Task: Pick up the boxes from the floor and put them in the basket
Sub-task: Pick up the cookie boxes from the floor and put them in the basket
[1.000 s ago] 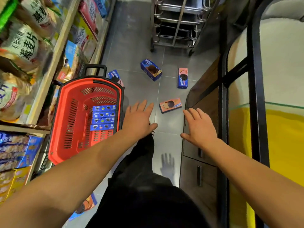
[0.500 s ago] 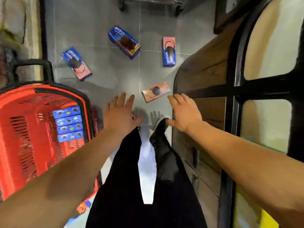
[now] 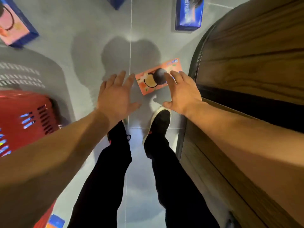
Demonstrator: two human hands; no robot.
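Note:
A pink cookie box (image 3: 152, 79) lies flat on the grey floor just ahead of my feet. My left hand (image 3: 116, 94) hovers open at its left end, fingers spread, holding nothing. My right hand (image 3: 181, 92) is open too and covers the box's right end; I cannot tell whether it touches it. The red basket (image 3: 19, 119) stands on the floor at the left, blue boxes showing through its slotted wall. More boxes lie further off: a blue-and-pink one (image 3: 12, 24) at top left, a blue one (image 3: 188, 13) at the top, and a corner of another (image 3: 116, 2).
A wooden counter (image 3: 250, 66) with a curved dark edge fills the right side, close beside the pink box. My black-trousered legs and a black shoe (image 3: 160, 121) stand just behind the box. Another blue and orange box (image 3: 55, 221) shows at the bottom left.
The view has dropped much closer to the floor. Both hands have moved forward and down to the pink box, the right one now over its right end. The basket has slid to the left edge.

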